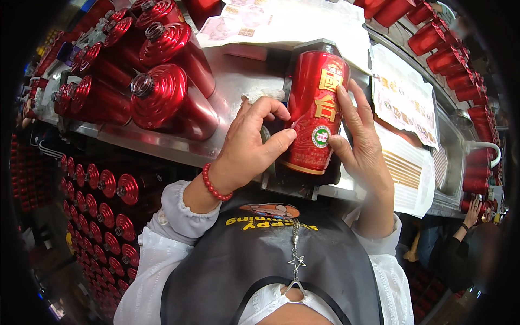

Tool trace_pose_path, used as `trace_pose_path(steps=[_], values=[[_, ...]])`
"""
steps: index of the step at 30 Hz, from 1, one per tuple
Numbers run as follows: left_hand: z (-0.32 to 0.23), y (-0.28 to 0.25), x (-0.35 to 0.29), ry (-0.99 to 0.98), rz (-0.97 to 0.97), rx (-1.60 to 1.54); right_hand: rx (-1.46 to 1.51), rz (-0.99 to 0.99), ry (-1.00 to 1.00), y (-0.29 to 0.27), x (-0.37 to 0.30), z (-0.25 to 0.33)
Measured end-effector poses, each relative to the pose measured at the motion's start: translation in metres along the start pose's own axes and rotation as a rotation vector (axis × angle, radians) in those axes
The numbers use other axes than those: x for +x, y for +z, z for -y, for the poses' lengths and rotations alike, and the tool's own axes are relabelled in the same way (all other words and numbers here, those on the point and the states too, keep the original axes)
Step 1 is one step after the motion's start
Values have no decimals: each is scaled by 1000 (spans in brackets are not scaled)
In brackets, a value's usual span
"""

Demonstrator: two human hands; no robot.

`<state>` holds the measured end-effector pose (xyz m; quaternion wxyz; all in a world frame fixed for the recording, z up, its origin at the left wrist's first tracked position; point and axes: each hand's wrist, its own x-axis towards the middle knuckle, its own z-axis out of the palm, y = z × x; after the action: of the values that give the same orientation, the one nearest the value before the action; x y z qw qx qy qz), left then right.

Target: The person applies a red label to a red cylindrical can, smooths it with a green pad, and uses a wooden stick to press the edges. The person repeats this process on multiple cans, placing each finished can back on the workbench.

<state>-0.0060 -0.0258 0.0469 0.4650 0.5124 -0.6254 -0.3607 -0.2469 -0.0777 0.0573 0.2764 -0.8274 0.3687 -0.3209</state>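
Observation:
A red metallic bottle (307, 81) with raised gold characters and a small round green-and-white emblem lies in a dark cradle (292, 184) on the metal bench before me. My left hand (252, 138) is at its left side, thumb stretched onto the red surface and index fingertip at the edge; the other fingers curl partly out of sight. From the right, my right hand (365, 138) rests its fingertips on the side near the characters and its thumb near the emblem, fingers apart. Beyond my left hand lies a bunched white cloth (265, 96).
Several red bottles (187, 103) with ridged shoulders stand at the left of the bench. Printed label sheets (303, 21) lie behind the cradle, and more sheets (403, 103) lie to its right. Red bottles (447, 59) line the far right, where a co-worker's hand (472, 212) shows.

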Motion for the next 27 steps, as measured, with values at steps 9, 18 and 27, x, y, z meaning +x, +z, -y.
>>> trace_pose_path(steps=[9, 18, 27], values=[[-10, 0, 4, -35, 46, 4, 15, 0, -5, 0, 0, -1], [-5, -8, 9, -174, 108, -257, 14, 9, 0, 0, 0, -1], [-6, -9, 12, -254, 169, -376, 9, 1, -10, 1, 0, -3]])
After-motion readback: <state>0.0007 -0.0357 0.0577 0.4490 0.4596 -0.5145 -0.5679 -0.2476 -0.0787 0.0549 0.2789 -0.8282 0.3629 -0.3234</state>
